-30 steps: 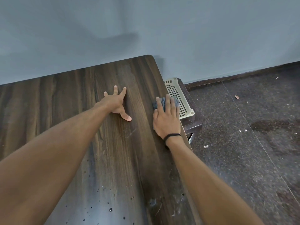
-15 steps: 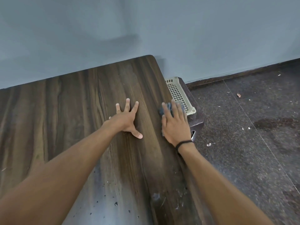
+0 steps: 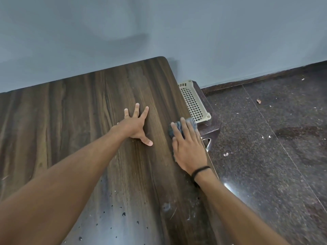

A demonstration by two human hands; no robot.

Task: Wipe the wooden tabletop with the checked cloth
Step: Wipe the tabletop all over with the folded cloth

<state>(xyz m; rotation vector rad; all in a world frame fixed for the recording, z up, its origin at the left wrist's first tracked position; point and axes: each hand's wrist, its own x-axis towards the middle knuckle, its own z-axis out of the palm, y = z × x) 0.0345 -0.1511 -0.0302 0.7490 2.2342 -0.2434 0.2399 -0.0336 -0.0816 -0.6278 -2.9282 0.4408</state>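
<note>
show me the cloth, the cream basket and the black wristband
checked cloth [image 3: 170, 131], head view, bunched edge left of the index finger
cream basket [image 3: 192, 103], head view, perforated wall
black wristband [image 3: 200, 170], head view, strap across right wrist

Single head view, looking forward-down over tabletop [image 3: 70, 121], close range.

One wooden worktop [image 3: 70, 121] and one checked cloth [image 3: 178, 127] are in view. There are two grips, both bare hands: one left grip [image 3: 135, 126] and one right grip [image 3: 188, 151], with one black wristband [image 3: 200, 170]. There is also one cream perforated basket [image 3: 193, 103], one dark stool [image 3: 210, 128] and several pale scraps [image 3: 226, 154].
</note>
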